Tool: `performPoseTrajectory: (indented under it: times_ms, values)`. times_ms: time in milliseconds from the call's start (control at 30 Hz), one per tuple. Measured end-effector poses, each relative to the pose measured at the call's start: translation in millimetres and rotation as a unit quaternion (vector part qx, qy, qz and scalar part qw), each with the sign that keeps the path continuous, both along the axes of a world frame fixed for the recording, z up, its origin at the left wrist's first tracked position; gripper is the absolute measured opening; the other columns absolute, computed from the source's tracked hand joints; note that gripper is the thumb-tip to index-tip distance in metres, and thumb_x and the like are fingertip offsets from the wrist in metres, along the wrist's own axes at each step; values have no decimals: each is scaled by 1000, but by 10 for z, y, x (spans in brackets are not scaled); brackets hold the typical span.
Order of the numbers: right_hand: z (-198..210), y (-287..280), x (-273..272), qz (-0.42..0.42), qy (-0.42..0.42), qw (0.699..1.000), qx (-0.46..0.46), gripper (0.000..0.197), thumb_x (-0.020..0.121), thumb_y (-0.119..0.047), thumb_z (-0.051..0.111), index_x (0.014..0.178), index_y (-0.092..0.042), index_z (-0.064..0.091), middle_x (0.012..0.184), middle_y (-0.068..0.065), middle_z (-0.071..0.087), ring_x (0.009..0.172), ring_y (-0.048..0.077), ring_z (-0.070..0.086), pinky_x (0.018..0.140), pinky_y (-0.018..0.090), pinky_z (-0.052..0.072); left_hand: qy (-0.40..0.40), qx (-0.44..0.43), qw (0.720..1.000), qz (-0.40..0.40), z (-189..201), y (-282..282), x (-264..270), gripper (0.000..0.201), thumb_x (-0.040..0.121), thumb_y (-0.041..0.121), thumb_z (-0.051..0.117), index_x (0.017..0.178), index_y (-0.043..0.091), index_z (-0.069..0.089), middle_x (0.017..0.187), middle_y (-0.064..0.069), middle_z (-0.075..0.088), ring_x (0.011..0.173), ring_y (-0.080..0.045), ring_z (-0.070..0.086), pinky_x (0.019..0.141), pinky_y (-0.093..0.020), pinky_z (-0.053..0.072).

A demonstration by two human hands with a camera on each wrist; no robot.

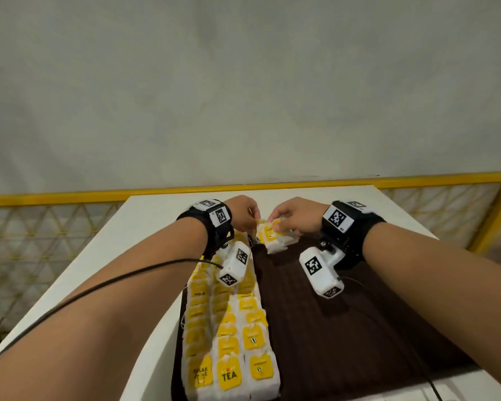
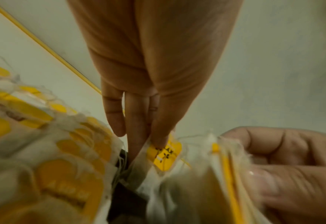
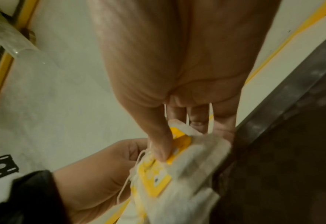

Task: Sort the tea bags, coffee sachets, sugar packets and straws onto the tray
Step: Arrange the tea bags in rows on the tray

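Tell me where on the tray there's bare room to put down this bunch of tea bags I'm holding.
The dark tray is bare right of the rows of tea bags, across to its right edge and toward you. The left strip is packed. At the far end both the left hand and right hand pinch the held bunch.

- nearest tea bag tag (image 1: 229, 374) in the middle row says "TEA", black on yellow
- the tag left of it (image 1: 203, 373) looks like "RELAX", second line too blurry
- another "RELAX" tag (image 1: 199, 293) further up, kinda fuzzy
- wrist markers are just patterns, nothing readable
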State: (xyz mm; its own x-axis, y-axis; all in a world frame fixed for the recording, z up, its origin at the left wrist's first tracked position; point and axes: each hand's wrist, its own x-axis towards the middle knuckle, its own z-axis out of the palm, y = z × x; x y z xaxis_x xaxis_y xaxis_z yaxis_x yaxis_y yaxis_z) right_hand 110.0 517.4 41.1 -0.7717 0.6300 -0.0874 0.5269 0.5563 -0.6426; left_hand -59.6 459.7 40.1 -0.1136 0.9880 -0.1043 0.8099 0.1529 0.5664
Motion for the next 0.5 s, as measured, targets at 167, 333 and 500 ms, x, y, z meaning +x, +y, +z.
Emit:
performPoseTrajectory:
  times_ms: [167,333,500]
  values:
    - [-67,46,-72,5,-1,998,-69,12,90,-12,63,95,-23,64,86,-5,61,76,12,56,62,24,46,-2,-7,1000,0,-58,105,-85,14,86,9,64,77,16,57,68,1,62,48,-1,58,55,-17,50]
    - [-217,67,-168,-38,32,998,-39,12,88,-11,64,97,-18,66,80,-1,60,72,14,55,56,23,47,44,-21,999,-13,-71,162,-93,14,84,9,66,77,18,58,70,4,61,60,-7,56,61,-21,48]
    - [-339,63,-131,-71,63,995,11,21,82,-12,71,103,-10,69,83,-3,59,65,3,50,46,6,39,28,36,999,28,-9,160,-210,5,84,12,68,84,16,65,75,7,61,66,-7,58,63,-21,45]
